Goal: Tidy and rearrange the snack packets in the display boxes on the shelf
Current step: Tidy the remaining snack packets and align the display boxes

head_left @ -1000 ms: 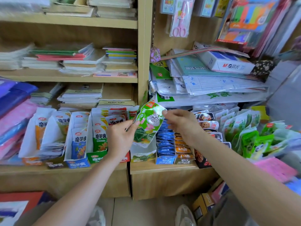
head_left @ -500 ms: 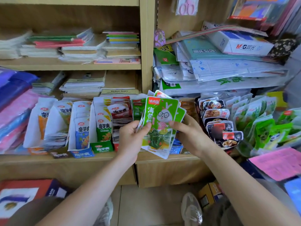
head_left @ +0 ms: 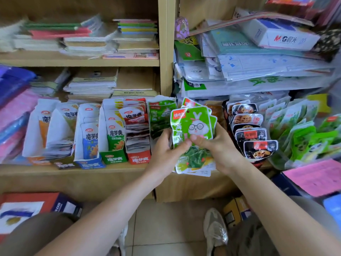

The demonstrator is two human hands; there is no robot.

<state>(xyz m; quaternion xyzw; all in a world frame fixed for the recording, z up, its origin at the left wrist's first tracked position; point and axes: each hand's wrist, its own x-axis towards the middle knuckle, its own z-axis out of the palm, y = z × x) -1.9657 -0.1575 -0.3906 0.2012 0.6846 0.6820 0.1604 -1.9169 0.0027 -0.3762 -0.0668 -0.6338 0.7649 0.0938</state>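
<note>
Stack of green rabbit-print snack packets, fanned, held in front of the shelf edge. Left hand and right hand both grip it, thumbs on the front. Best to square the edges, faces forward, before seating it with the matching green packets behind.

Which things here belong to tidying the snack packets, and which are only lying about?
Job: green rabbit packets, held in left hand and right hand; red display box; black packets.
Lying about: notebook stacks; M&G box; pink paper.
</note>
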